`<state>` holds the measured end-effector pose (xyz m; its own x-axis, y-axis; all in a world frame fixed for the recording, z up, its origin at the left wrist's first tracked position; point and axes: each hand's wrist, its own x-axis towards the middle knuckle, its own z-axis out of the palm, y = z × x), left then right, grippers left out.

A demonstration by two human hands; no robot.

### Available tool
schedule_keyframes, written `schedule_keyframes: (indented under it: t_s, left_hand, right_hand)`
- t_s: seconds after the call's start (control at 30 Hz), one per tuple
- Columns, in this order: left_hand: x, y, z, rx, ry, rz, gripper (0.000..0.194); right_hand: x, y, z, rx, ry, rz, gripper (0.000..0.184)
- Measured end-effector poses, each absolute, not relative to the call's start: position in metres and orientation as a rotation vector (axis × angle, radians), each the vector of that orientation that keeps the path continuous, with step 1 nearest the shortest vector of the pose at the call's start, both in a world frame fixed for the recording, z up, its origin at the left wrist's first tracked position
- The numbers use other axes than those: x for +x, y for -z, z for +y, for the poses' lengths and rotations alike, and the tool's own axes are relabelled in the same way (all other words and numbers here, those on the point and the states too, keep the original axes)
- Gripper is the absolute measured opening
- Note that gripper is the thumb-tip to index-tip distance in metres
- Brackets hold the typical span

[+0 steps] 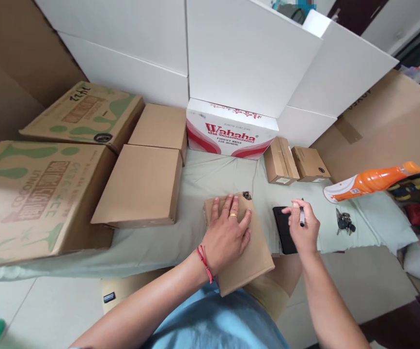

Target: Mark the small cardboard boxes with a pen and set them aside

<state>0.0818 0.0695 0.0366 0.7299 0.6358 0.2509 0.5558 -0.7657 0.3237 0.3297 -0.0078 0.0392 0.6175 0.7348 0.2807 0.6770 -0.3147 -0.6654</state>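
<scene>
My left hand [229,235], with a ring and a red string bracelet, lies flat with fingers spread on top of a small brown cardboard box [255,252]. That box sits at the front edge of the cloth-covered surface and juts over it towards my lap. A black mark, whose lettering I cannot read, shows at the box's far corner. My right hand [306,228] is closed around a pen [302,216], dark with a pale section, held upright between the fingers. Below and beside that hand lies a black phone [284,232], partly hidden by it.
Plain cartons [144,182] and green-printed coconut cartons [68,203] stand at left. A white-and-red Wahaha carton [231,131] is at the back, with two small boxes [281,162] to its right. An orange bottle [373,184] and keys [346,223] lie at right. White panels [246,53] rise behind.
</scene>
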Motion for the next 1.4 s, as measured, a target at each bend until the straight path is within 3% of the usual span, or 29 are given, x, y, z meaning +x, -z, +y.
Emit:
schedule_keyframes:
  t_s: [0.07,0.13,0.23,0.3,0.43,0.6,0.73,0.9,1.07,1.3,1.4]
  left_hand:
    - [0.076,-0.037,0.074,2.709,-0.541,0.886,0.041]
    - [0.07,-0.042,0.075,2.698,-0.574,0.819,0.035]
    - [0.062,-0.055,0.063,2.671,-0.631,0.711,0.031]
    - [0.061,-0.062,0.047,2.654,-0.625,0.561,0.034]
    - [0.062,-0.058,0.018,2.731,-0.423,0.267,0.066]
    - [0.04,-0.039,0.025,2.917,-0.322,0.346,0.051]
    - [0.022,-0.039,0.038,2.893,-0.356,0.381,0.052]
    - [0.034,-0.034,0.033,2.839,-0.532,0.47,0.055]
    - [0.044,-0.029,0.027,2.771,-0.605,0.535,0.059]
    - [0.044,-0.029,0.026,2.74,-0.524,0.547,0.061]
    - [0.044,-0.029,0.026,2.724,-0.537,0.55,0.058]
  right_hand:
    - [0.367,-0.032,-0.04,-2.53,-0.082,-1.155,0.03]
    - [0.399,-0.025,-0.069,-2.966,-0.203,-1.124,0.037]
    - [0.43,-0.017,-0.095,-3.143,-0.313,-1.038,0.048]
    - [0.441,-0.011,-0.098,-3.154,-0.322,-1.005,0.05]
    - [0.457,0.0,-0.081,-3.135,-0.308,-0.97,0.059]
    - [0.462,0.005,-0.082,-3.056,-0.256,-0.969,0.075]
    - [0.422,0.025,-0.112,-2.961,-0.268,-1.055,0.071]
    - [0.354,0.055,-0.126,-2.863,-0.017,-1.068,0.093]
    - [0.335,0.049,-0.108,-2.872,-0.06,-1.084,0.102]
    - [0.35,0.037,-0.089,-2.903,-0.194,-0.966,0.087]
    - [0.357,0.029,-0.086,-2.873,-0.313,-0.928,0.09]
